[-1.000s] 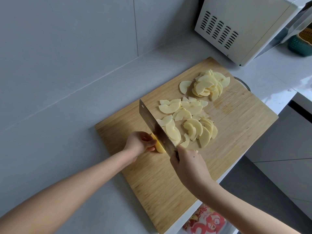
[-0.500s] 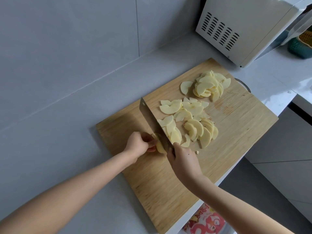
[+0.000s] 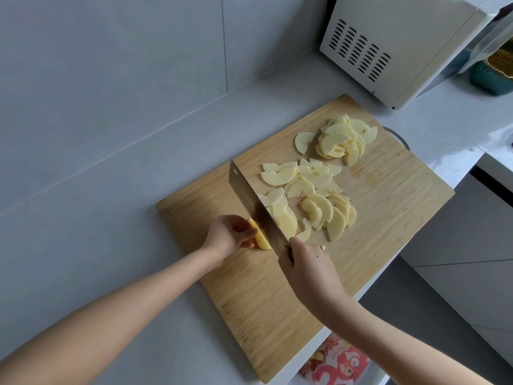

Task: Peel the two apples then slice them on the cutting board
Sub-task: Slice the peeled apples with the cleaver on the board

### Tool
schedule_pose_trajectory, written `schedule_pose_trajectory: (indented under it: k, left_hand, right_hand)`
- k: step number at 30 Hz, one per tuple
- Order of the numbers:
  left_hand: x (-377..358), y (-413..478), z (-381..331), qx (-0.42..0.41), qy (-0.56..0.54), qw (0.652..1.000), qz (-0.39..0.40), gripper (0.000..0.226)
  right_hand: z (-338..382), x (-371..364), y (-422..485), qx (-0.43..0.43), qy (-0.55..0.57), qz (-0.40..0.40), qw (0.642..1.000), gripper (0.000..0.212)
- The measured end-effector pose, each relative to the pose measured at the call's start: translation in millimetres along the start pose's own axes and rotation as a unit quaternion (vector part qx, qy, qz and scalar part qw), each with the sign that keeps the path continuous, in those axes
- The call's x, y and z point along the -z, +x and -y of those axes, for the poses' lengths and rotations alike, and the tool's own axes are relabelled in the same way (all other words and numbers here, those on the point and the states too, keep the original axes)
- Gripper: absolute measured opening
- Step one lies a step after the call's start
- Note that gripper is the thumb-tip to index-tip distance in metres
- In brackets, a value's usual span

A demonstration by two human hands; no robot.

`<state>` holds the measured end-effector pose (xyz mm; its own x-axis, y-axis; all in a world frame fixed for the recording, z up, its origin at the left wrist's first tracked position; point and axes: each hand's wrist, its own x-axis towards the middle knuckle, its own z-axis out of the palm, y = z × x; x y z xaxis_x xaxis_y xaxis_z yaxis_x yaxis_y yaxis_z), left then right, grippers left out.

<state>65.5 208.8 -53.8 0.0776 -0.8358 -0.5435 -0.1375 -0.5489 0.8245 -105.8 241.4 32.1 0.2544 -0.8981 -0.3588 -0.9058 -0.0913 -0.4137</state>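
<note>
A wooden cutting board [image 3: 277,307] lies at an angle on the pale grey bench [image 3: 111,218], with one long side running along the bench's front edge. The left hand [image 3: 226,237] is curled over the near left part of the board, its fingertips bent down and holding a small yellowish apple piece [image 3: 261,238] against the wood. The right hand [image 3: 308,269] is wrapped tight round the handle of a broad cleaver [image 3: 249,201], and the handle itself is hidden under the fingers. The blade stands nearly upright just to the right of the apple piece and touches it, with the flat steel side turned toward the camera; whether its edge has reached the board cannot be told. To the right of the blade a loose spread of pale apple slices [image 3: 308,201] covers the middle of the board, some overlapping and a few lying against the blade. Farther back, near the far corner, sits a tighter heap of slices [image 3: 341,140], with one single slice just beside it. A white appliance with vent slots [image 3: 388,45] stands on the bench beyond the board, and a green basket [image 3: 491,76] shows behind it at the frame's edge. Below the bench's front edge a red printed package [image 3: 336,362] is partly visible.
</note>
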Motion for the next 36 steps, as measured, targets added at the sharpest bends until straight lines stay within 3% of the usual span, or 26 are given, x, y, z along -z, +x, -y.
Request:
schedule_pose_trajectory:
  k: [7,12,20,36]
  left_hand:
    - [-1,0,1,-0.007,-0.017,1.0,0.003,0.008]
    - [-2,-1,2,-0.015,0.008,1.0,-0.002,0.006]
    - [-1,-3,-5,0.0,0.029,1.0,-0.006,0.01]
    - [3,-3,-9,0.02,0.05,0.998,0.014,0.008]
  right_hand:
    - [6,-21,21,-0.027,-0.021,-0.008,0.999,0.025]
    - [0,-18,22,-0.043,0.028,-0.019,0.999,0.026]
    - [-4,0,3,-0.007,0.019,-0.041,0.999,0.027]
    - [-2,0,9,-0.007,0.006,0.004,1.0,0.024]
